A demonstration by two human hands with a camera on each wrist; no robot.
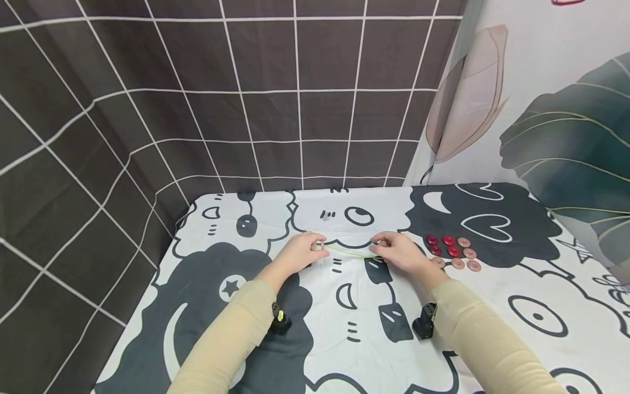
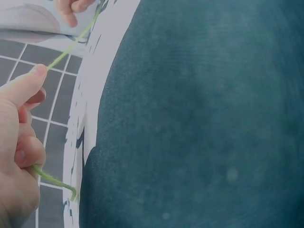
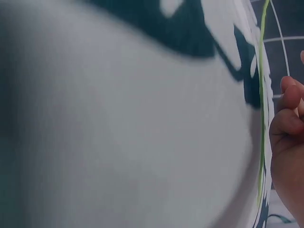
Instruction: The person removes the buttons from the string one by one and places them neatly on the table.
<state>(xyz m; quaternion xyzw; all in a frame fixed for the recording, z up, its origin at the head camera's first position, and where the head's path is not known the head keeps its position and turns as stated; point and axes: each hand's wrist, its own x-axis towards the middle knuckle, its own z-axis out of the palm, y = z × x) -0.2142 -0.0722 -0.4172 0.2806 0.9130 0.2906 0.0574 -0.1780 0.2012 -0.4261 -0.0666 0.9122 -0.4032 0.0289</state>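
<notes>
My left hand [image 1: 301, 253] pinches a thin green string [image 2: 72, 46] between thumb and forefinger. A short tail of the string hangs out below its curled fingers in the left wrist view. From there the string runs, sagging slightly, toward my right hand [image 1: 400, 253]. That hand hovers just above the cloth with its fingers bent. In the right wrist view the string passes beside the curled fingers [image 3: 287, 121], with a gap between; whether they hold anything is hidden. Just right of the right hand lie several round buttons, dark red [image 1: 431, 239], bright red [image 1: 453, 251] and pink [image 1: 474, 266].
A white cloth with dark cartoon figures [image 1: 344, 323] covers the table. Behind it hangs a dark curtain with a white grid [image 1: 325, 115]; a leaf-patterned curtain [image 1: 566, 131] is at the right. A small black camera sits at each wrist.
</notes>
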